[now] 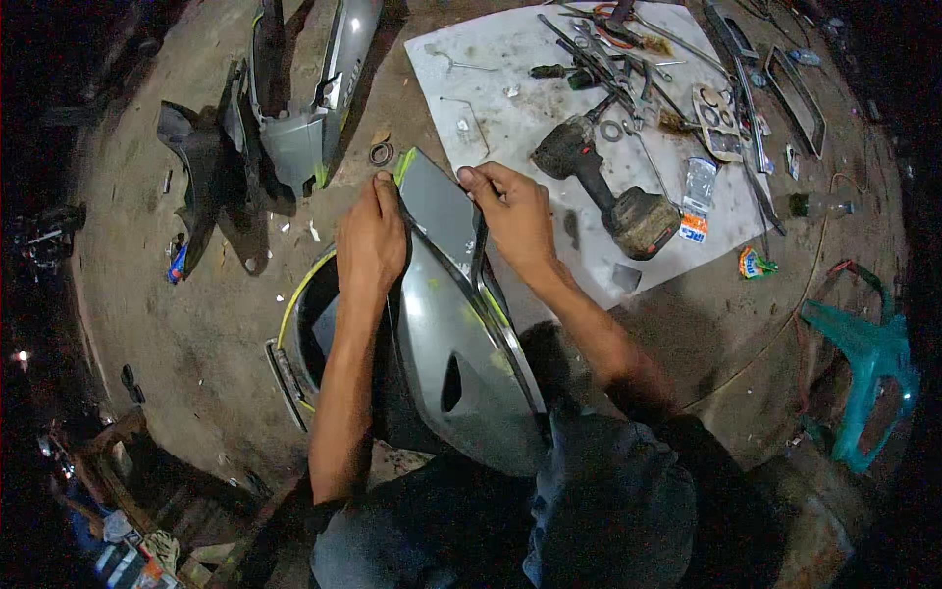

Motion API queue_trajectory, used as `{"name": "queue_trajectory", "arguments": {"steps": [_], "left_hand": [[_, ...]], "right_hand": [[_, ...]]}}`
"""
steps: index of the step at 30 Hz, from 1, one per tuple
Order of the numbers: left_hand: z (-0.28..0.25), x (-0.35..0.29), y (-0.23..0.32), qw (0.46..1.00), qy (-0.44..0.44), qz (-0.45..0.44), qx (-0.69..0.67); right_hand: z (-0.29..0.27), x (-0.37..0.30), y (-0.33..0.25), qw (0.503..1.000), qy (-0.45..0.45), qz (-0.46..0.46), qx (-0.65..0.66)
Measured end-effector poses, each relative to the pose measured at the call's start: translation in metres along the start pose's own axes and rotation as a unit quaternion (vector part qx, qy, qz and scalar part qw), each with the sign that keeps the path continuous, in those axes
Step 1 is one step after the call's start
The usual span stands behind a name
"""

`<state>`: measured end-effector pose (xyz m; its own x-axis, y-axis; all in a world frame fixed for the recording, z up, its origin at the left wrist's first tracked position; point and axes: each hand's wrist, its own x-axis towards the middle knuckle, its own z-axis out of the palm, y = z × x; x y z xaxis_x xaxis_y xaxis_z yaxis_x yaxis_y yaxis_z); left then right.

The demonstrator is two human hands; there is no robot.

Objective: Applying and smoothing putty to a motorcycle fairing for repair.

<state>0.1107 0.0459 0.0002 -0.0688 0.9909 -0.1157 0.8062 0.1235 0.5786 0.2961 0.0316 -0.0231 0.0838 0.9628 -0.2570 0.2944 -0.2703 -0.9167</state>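
A silver-grey motorcycle body panel (442, 334) with yellow-green marks and a dark slot-shaped opening lies tilted across my lap. Its flat grey far end (442, 206) points away from me. My left hand (375, 231) is closed on the left edge of that end, thumb on top. On the opposite edge, my right hand (515, 216) pinches the panel between thumb and bent fingers. The fingertips under the panel are hidden. Just beyond my left hand, a small dark ring (381, 154) lies on the ground.
A white sheet (491, 108) at the far right bears a cordless impact wrench (608, 187) and several hand tools. Other grey panels (294, 147) lie far left. A yellow-edged rounded part (291, 314) sits beside my left forearm. A teal plastic part (863, 373) is at right.
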Motion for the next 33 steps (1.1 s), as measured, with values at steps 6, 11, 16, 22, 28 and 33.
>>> {"name": "queue_trajectory", "arguments": {"steps": [6, 11, 16, 22, 28, 33], "left_hand": [[0.000, -0.003, 0.001, 0.999, -0.008, -0.020, -0.023], [-0.002, -0.002, 0.006, 1.000, -0.006, -0.010, -0.001], [-0.006, -0.005, -0.002, 1.000, 0.009, -0.017, 0.008], [-0.006, -0.004, 0.008, 1.000, -0.005, -0.017, 0.005], [0.000, -0.004, -0.005, 1.000, 0.011, -0.007, -0.013], [-0.005, -0.005, 0.005, 1.000, 0.012, -0.011, -0.007]], "right_hand": [[0.009, -0.017, 0.031, 0.989, 0.042, -0.109, 0.094], [-0.009, 0.010, 0.019, 0.996, 0.058, -0.059, -0.019], [-0.008, -0.059, 0.017, 0.987, 0.026, -0.157, -0.037], [-0.001, -0.050, 0.018, 0.983, 0.111, -0.140, -0.029], [0.004, -0.067, 0.022, 0.990, 0.089, -0.110, 0.022], [0.009, -0.055, 0.024, 0.986, 0.125, -0.103, 0.021]]}}
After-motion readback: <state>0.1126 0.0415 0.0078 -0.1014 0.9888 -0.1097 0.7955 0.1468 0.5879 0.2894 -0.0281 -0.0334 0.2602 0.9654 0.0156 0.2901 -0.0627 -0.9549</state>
